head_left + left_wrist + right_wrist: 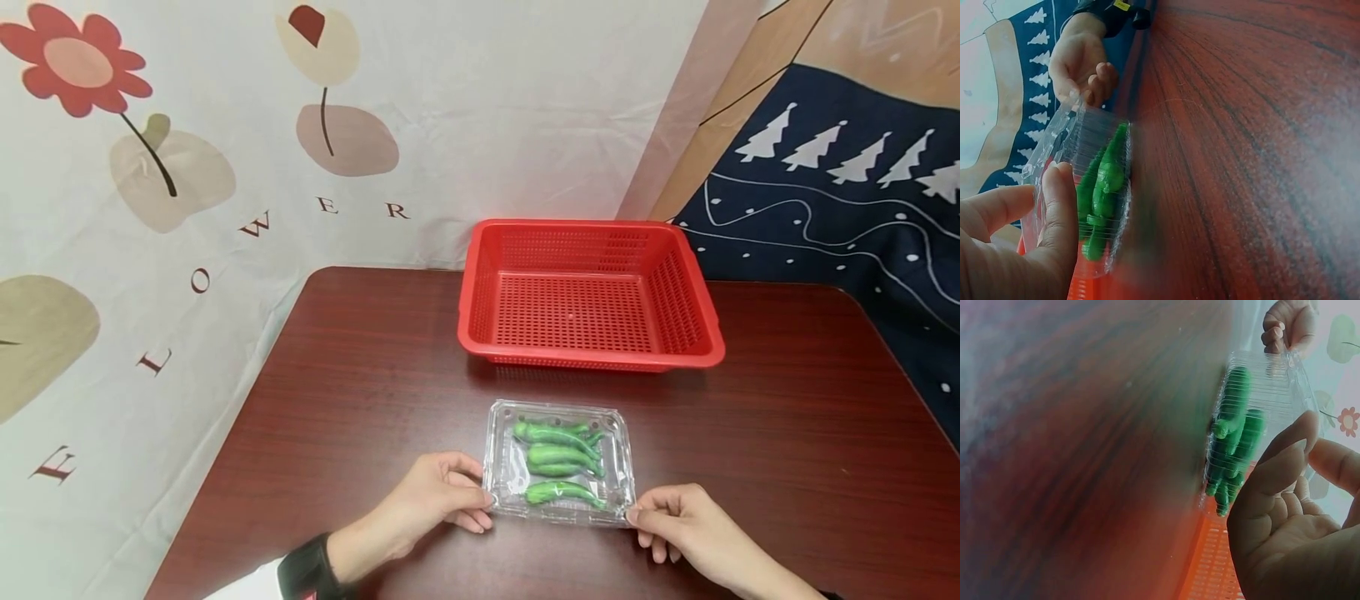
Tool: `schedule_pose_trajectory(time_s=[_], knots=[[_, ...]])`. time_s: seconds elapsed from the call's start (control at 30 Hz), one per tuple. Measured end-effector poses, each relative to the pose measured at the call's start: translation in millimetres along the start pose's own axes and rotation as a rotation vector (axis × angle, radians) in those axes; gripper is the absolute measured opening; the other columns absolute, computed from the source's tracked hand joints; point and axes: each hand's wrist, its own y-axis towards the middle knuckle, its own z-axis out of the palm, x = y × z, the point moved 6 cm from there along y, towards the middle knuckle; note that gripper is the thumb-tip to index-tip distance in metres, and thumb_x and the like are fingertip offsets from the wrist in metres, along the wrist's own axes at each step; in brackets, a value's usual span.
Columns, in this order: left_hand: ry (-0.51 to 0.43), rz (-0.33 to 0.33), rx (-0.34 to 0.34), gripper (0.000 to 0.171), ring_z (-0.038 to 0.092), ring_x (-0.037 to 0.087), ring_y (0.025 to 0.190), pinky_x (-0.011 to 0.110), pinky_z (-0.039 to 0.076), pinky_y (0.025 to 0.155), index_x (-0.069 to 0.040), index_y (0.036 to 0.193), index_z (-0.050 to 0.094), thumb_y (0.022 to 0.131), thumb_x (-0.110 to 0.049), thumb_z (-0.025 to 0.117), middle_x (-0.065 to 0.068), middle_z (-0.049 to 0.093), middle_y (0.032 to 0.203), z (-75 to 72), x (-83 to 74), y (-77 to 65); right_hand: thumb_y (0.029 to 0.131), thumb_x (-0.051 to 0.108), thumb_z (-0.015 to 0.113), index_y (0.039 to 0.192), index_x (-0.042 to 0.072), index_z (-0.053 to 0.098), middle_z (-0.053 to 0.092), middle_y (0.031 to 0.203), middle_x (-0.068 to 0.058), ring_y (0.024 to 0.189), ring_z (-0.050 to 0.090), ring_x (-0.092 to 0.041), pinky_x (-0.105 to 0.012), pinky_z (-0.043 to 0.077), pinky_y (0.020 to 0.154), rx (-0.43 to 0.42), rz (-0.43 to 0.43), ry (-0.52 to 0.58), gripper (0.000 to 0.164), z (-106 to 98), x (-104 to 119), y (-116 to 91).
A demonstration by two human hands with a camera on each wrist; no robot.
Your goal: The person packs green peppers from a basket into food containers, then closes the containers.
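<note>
A clear plastic clamshell box (pixel 506 507) with several green chili peppers (pixel 562 493) inside is in the middle of the head view, near the front of the table. My left hand (pixel 431 500) pinches its near left corner between thumb and forefinger. At the near right corner, my right hand (pixel 693 529) pinches the rim the same way, its other fingers curled below. The left wrist view shows the thumb (pixel 1060 212) against the box's rim, with the peppers low inside. In the right wrist view, the box's ribbed side (pixel 1269 375) stretches between both hands.
Behind the box stands a red perforated plastic basket (pixel 588 356), with nothing in it. Both rest on a dark reddish wooden table (pixel 352 367). A white flower-print cloth (pixel 480 108) hangs behind, and a navy cloth with white trees (pixel 810 208) hangs at the right.
</note>
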Motion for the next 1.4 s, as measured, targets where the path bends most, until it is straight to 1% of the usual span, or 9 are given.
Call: schedule_pose_trajectory(time_s=[0.37,0.57,0.77,0.97,1.07,1.17,1.23,1.3,1.4], knots=[[0.04,0.003,-0.013,0.037,0.073,0.02,0.063,0.032,0.066,0.065,0.014,0.116,0.056,0.083,0.012,0.074,0.024,0.075,0.086,1.5,-0.8,1.9,0.101,0.009,0.062,0.084,0.0,0.07,0.066,0.067,-0.009,0.057,0.063,-0.008,-0.028,0.054,0.046,0.005,-0.014,-0.001,0.021,0,-1,-1],[0.055,0.007,-0.028,0.039,0.073,0.02,0.062,0.034,0.066,0.064,0.013,0.117,0.055,0.083,0.011,0.074,0.023,0.075,0.085,1.5,-0.9,3.1,0.101,0.009,0.063,0.084,0.0,0.07,0.067,0.066,-0.007,0.056,0.062,-0.007,-0.028,0.053,0.045,0.002,-0.021,0.003,0.02,0,-1,-1],[0.058,0.003,-0.034,0.04,0.073,0.02,0.062,0.033,0.066,0.064,0.013,0.117,0.056,0.082,0.01,0.075,0.022,0.075,0.086,0.7,-1.1,3.0,0.101,0.009,0.063,0.085,0.0,0.072,0.067,0.067,-0.008,0.056,0.063,-0.008,-0.028,0.054,0.046,-0.007,-0.011,0.001,0.02,-1,-1,0],[0.076,-0.002,-0.024,0.041,0.074,0.021,0.063,0.034,0.066,0.065,0.013,0.119,0.057,0.084,0.006,0.077,0.024,0.075,0.087,-0.8,-2.0,1.0,0.102,0.013,0.064,0.094,0.005,0.077,0.068,0.071,0.0,0.058,0.063,-0.009,-0.028,0.054,0.047,-0.034,0.025,-0.066,0.018,-6,-2,-2],[0.119,0.005,-0.014,0.044,0.074,0.023,0.067,0.036,0.067,0.067,0.014,0.122,0.056,0.085,0.003,0.077,0.024,0.075,0.089,-5.3,-6.6,-0.8,0.102,0.013,0.064,0.101,0.004,0.077,0.068,0.074,0.004,0.06,0.063,-0.01,-0.029,0.055,0.048,-0.088,0.022,-0.122,0.016,-15,1,-6],[0.17,0.047,-0.021,0.046,0.074,0.025,0.072,0.036,0.067,0.071,0.015,0.126,0.054,0.087,0.003,0.075,0.024,0.075,0.092,-13.2,-16.7,-2.1,0.102,0.01,0.064,0.105,0.002,0.076,0.069,0.077,0.004,0.062,0.064,-0.011,-0.03,0.056,0.049,-0.2,-0.014,-0.182,0.014,-28,6,-10],[0.207,0.096,-0.039,0.045,0.074,0.026,0.077,0.035,0.066,0.074,0.016,0.127,0.053,0.088,0.003,0.073,0.025,0.074,0.095,-19.1,-26.0,-2.4,0.102,0.007,0.065,0.108,0.0,0.075,0.072,0.08,0.003,0.064,0.065,-0.011,-0.03,0.057,0.05,-0.296,-0.046,-0.212,0.013,-38,11,-13],[0.266,0.159,-0.074,0.046,0.074,0.025,0.082,0.032,0.066,0.077,0.016,0.127,0.053,0.088,0.002,0.073,0.024,0.073,0.098,-25.5,-35.2,-1.3,0.1,0.004,0.067,0.112,0.0,0.074,0.074,0.085,0.003,0.069,0.068,-0.011,-0.028,0.058,0.053,-0.4,-0.094,-0.247,0.014,-49,18,-16],[0.373,0.276,-0.131,0.046,0.072,0.024,0.09,0.028,0.063,0.084,0.013,0.127,0.056,0.087,-0.001,0.076,0.022,0.072,0.106,-35.2,-48.5,1.9,0.099,0.003,0.071,0.12,0.006,0.073,0.076,0.101,0.009,0.081,0.07,-0.005,-0.019,0.058,0.062,-0.539,-0.175,-0.316,0.022,-64,31,-22]])
